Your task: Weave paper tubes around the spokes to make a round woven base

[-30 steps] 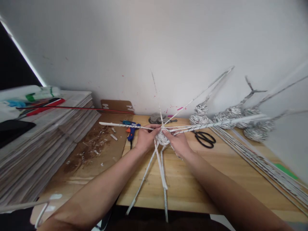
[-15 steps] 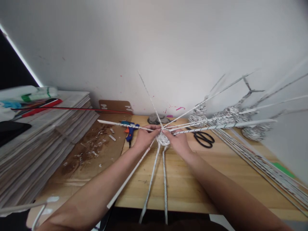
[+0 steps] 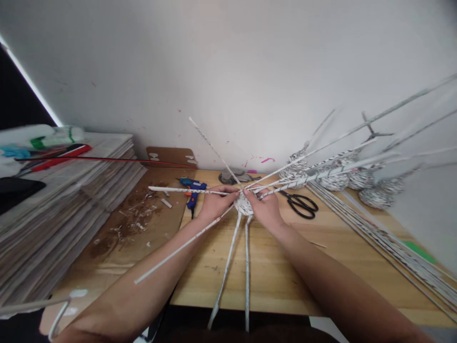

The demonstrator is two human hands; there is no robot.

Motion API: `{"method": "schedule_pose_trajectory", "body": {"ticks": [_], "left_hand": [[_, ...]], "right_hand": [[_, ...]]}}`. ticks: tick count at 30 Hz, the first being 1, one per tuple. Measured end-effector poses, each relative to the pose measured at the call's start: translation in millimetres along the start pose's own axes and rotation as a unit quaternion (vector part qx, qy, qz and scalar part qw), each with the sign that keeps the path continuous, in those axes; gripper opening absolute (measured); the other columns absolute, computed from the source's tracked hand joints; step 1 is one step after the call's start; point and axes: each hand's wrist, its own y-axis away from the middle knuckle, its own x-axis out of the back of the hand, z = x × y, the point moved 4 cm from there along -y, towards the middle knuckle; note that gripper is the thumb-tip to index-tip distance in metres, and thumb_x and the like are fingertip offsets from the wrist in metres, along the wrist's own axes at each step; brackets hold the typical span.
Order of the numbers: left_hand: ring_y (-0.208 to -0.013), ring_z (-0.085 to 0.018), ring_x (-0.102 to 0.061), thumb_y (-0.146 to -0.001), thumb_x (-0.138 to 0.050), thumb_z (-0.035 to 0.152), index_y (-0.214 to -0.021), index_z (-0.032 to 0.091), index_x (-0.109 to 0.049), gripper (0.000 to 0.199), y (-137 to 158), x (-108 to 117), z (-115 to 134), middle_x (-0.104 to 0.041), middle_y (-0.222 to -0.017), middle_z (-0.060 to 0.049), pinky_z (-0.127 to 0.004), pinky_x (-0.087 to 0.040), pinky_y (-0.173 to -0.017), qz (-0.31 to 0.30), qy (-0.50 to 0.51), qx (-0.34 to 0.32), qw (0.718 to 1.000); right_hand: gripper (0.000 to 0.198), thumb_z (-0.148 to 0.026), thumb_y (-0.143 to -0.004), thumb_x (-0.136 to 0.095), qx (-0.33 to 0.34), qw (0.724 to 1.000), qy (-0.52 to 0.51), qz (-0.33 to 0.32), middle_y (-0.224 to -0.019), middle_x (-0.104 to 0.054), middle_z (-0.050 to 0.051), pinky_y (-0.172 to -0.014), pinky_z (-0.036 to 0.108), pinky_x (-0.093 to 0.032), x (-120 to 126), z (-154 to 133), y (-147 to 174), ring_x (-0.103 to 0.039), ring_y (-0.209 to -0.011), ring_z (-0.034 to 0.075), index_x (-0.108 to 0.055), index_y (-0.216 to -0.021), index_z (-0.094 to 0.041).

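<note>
Between my hands is a small round weave of rolled newspaper tubes [image 3: 244, 206], with long tubes fanning out from it on all sides. My left hand [image 3: 215, 204] is closed on its left edge, thumb on top. My right hand [image 3: 264, 204] grips the right edge, its thumb close to the left one. Two paper tubes [image 3: 247, 267] hang down toward me past the table's front edge. Another tube [image 3: 178, 250] crosses over my left forearm. Several more point up and right toward the wall. The undersides of my fingers are hidden.
A blue glue gun [image 3: 195, 191] lies left of my hands, black scissors [image 3: 303, 206] to the right. Finished woven paper pieces [image 3: 332, 177] stand along the wall. A bundle of paper tubes [image 3: 378, 238] lies at right. Stacked newspapers [image 3: 89, 190] and paper scraps [image 3: 139, 224] are at left.
The weave has turned slightly between my hands. The lower-left tube has swung up and left across my forearm, and the right-hand tubes have shifted. Both hands keep their hold.
</note>
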Motion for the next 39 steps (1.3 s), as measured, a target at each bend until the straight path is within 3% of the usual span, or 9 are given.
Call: {"method": "schedule_pose_trajectory", "body": {"ticks": [6,10,16,21,27,35,39], "left_hand": [[-0.063,-0.014,-0.063,-0.065,-0.075,0.028,-0.078,0.014,-0.074,0.019,4,-5,3,-0.073,-0.075,-0.004,-0.024,-0.049,-0.061,-0.022,0.000,0.025,0.999],[-0.066,-0.015,-0.064,-0.069,-0.075,0.033,-0.082,0.013,-0.073,0.024,7,-7,7,-0.073,-0.078,-0.006,-0.025,-0.050,-0.063,-0.043,0.008,0.016,0.999],[-0.087,-0.021,-0.070,-0.059,-0.085,0.034,-0.100,0.017,-0.072,0.046,1,-4,10,-0.075,-0.094,-0.008,-0.032,-0.053,-0.080,-0.197,0.088,0.045,0.975],[-0.072,-0.018,-0.069,-0.057,-0.087,0.034,-0.093,0.015,-0.072,0.043,-7,4,-2,-0.075,-0.082,-0.007,-0.032,-0.054,-0.073,-0.092,0.163,0.105,0.977],[-0.074,-0.019,-0.069,-0.053,-0.090,0.031,-0.091,0.014,-0.074,0.044,-2,-5,-7,-0.075,-0.083,-0.007,-0.031,-0.053,-0.074,-0.122,0.110,0.059,0.985],[-0.069,-0.016,-0.065,-0.058,-0.087,0.035,-0.083,0.016,-0.074,0.034,-3,-2,-12,-0.073,-0.079,-0.004,-0.027,-0.051,-0.066,-0.060,0.061,-0.004,0.996],[-0.062,-0.015,-0.062,-0.061,-0.085,0.038,-0.076,0.017,-0.073,0.028,-3,-1,-15,-0.071,-0.071,-0.003,-0.026,-0.049,-0.060,-0.031,0.058,0.005,0.998]], "right_hand": [[0.026,-0.043,-0.078,-0.066,-0.003,1.000,0.015,-0.009,-0.066,-0.065,0.002,-0.056,0.027,-0.045,0,1,0,-0.058,-0.059,0.017,-0.067,-0.079,-0.017],[0.024,-0.040,-0.079,-0.064,0.017,0.998,0.053,-0.015,-0.071,-0.067,0.004,-0.062,0.028,-0.047,4,-5,-3,-0.061,-0.066,0.019,-0.067,-0.077,-0.017],[0.026,-0.042,-0.077,-0.066,-0.001,0.999,0.029,-0.016,-0.078,-0.071,0.005,-0.067,0.031,-0.050,23,4,-20,-0.064,-0.071,0.021,-0.067,-0.082,-0.017],[0.023,-0.040,-0.077,-0.066,0.001,0.997,0.043,-0.063,-0.079,-0.071,0.004,-0.070,0.031,-0.049,23,0,-21,-0.065,-0.073,0.021,-0.070,-0.083,-0.018],[0.020,-0.034,-0.079,-0.063,-0.012,0.981,0.137,-0.136,-0.075,-0.071,0.003,-0.066,0.028,-0.045,4,-12,-5,-0.063,-0.070,0.020,-0.073,-0.086,-0.017],[0.023,-0.037,-0.079,-0.063,-0.027,0.982,0.116,-0.147,-0.071,-0.069,0.003,-0.061,0.026,-0.042,1,-8,-3,-0.060,-0.067,0.018,-0.072,-0.082,-0.016],[0.023,-0.038,-0.080,-0.062,-0.043,0.982,0.104,-0.149,-0.067,-0.066,0.001,-0.060,0.025,-0.041,0,-12,-1,-0.056,-0.062,0.016,-0.070,-0.078,-0.016]]}}
